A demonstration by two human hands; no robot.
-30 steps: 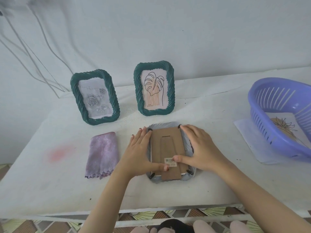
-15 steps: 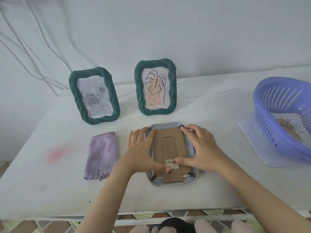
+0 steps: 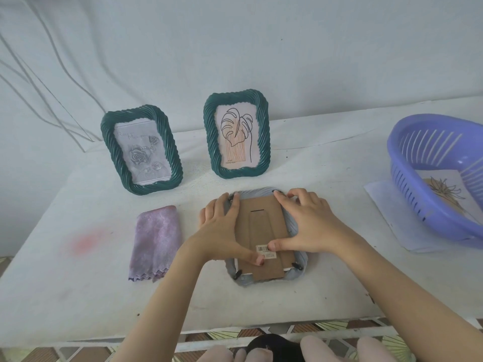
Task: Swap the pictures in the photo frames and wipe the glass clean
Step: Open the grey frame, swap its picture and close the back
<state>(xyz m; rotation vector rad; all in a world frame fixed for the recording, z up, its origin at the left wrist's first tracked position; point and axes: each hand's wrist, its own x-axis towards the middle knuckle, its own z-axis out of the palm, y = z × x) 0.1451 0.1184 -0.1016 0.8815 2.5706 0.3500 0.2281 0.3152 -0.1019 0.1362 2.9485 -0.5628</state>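
At lower centre, a grey rope-edged photo frame (image 3: 266, 279) lies face down on the white table (image 3: 65, 296), its brown cardboard backing (image 3: 261, 231) up. The left hand (image 3: 222, 232) and right hand (image 3: 308, 223) press flat on the backing, fingers spread, clasping nothing. Two dark green twisted-edge frames (image 3: 141, 150) (image 3: 236, 133) stand upright behind. A folded lilac cloth (image 3: 156, 239) lies left; a purple slotted plastic basket (image 3: 441, 176) sits right.

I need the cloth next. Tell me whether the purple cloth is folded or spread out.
Folded. The purple cloth lies as a narrow, layered rectangle on the table, its zigzag edges stacked at the near end, untouched left of the left hand.
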